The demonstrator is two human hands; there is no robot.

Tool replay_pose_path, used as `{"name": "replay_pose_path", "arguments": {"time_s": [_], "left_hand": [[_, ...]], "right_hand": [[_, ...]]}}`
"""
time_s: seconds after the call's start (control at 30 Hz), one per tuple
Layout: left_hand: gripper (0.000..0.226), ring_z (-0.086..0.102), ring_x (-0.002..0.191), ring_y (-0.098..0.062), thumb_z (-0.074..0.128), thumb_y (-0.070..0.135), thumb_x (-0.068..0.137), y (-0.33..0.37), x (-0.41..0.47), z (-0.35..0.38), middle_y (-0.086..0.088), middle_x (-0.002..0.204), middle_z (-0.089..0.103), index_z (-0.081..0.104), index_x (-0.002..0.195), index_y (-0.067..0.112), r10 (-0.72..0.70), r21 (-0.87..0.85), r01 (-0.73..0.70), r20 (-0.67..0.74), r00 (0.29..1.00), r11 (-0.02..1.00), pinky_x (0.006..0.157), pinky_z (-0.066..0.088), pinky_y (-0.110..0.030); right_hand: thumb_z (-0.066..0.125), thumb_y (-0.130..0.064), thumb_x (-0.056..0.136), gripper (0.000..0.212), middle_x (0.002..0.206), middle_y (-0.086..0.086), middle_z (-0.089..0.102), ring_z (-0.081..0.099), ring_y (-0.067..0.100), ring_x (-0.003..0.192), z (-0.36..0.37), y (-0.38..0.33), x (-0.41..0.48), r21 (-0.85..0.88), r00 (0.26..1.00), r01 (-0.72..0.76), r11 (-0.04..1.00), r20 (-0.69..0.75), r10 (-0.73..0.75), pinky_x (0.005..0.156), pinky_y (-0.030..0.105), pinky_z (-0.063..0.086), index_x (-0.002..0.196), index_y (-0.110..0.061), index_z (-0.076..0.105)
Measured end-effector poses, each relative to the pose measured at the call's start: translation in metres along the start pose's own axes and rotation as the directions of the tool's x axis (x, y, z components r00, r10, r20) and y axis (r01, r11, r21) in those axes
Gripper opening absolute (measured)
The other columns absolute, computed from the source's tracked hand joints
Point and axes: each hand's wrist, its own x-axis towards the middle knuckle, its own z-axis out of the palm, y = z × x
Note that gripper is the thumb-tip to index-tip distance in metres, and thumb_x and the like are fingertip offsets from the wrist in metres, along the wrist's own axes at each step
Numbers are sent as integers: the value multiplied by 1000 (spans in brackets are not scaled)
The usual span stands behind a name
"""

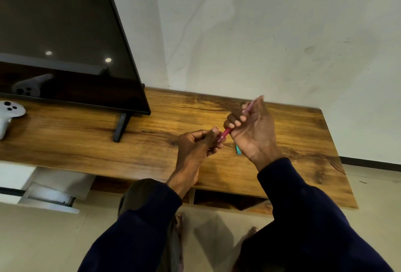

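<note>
A slim pink pen (225, 133) runs slanted between both hands above the wooden table (86, 145). My right hand (253, 132) grips its upper part with curled fingers, and the pale pink top end pokes out near the thumb. My left hand (199, 143) pinches the lower end, a darker pink piece that may be the cap. A small teal object (238, 149) lies on the table just below my right hand, mostly hidden by it.
A large dark TV screen (65, 39) stands at the left on a black foot (121, 127). A white game controller (9, 115) lies at the far left. The wall is close behind the table. Open shelves and tiled floor lie below the front edge.
</note>
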Motion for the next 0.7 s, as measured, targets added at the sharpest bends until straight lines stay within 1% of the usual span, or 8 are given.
{"name": "replay_pose_path", "arguments": {"time_s": [0.07, 0.13, 0.23, 0.3, 0.4, 0.47, 0.57, 0.7], "left_hand": [[27, 75, 77, -18, 72, 31, 95, -2, -1, 0, -15, 92, 82, 81, 98, 6, -50, -53, 51, 12, 999, 997, 72, 60, -27], [35, 76, 79, -20, 67, 33, 98, -5, -4, -1, -19, 96, 81, 79, 102, 1, -89, -105, 92, 35, 995, 990, 73, 60, -28], [42, 76, 78, -20, 60, 36, 102, -6, -8, 0, -21, 97, 80, 78, 101, -2, -100, -142, 108, 62, 993, 984, 73, 62, -27], [47, 76, 79, -19, 53, 39, 105, -5, -11, 1, -20, 97, 80, 77, 102, -2, -103, -150, 113, 75, 992, 982, 74, 61, -27], [53, 75, 81, -20, 47, 41, 108, -1, -13, 3, -22, 101, 78, 74, 107, -4, -110, -147, 120, 79, 991, 982, 77, 59, -29], [54, 75, 82, -21, 46, 41, 108, 1, -14, 4, -25, 104, 77, 74, 109, -5, -108, -142, 119, 80, 991, 983, 80, 58, -31], [53, 74, 82, -22, 48, 39, 107, 2, -14, 5, -28, 109, 76, 73, 109, -7, -117, -159, 128, 79, 990, 979, 81, 57, -32], [36, 74, 81, -21, 56, 30, 105, 5, -15, 7, -21, 99, 78, 78, 97, 3, -117, -160, 133, 105, 988, 978, 79, 58, -30]], "right_hand": [[38, -60, 104, 59, 58, -2, 31, 25, 13, 55, 2, -9, 2, 59, 1000, -10, 998, 10, 10, 54, 29, 25, 68, -15, 47], [38, -57, 103, 58, 54, -3, 28, 21, 12, 53, 2, -17, 3, 107, 1000, -21, 994, 18, 19, 54, 29, 19, 63, -15, 42], [42, -49, 100, 53, 51, -5, 26, 18, 12, 51, 1, -26, 2, 117, 1000, -28, 993, 11, 27, 53, 27, 16, 58, -16, 38], [41, -45, 99, 52, 50, -5, 23, 16, 12, 51, 2, -29, 2, 102, 999, -32, 994, 8, 31, 53, 27, 15, 56, -16, 36], [40, -42, 98, 50, 54, -4, 16, 15, 13, 52, 6, -31, 1, 77, 999, -33, 996, 11, 32, 52, 27, 16, 56, -15, 35], [42, -44, 98, 51, 58, -3, 14, 15, 13, 52, 9, -30, 0, 60, 999, -30, 998, 19, 29, 53, 28, 16, 58, -15, 35], [44, -49, 99, 53, 58, -3, 14, 14, 13, 54, 12, -29, 0, 35, 999, -25, 999, 39, 24, 55, 29, 14, 60, -15, 35], [41, -44, 99, 52, 56, -3, 12, 13, 12, 51, 16, -33, -1, 5, 996, -40, 999, 80, 40, 53, 29, 14, 56, -15, 34]]}}
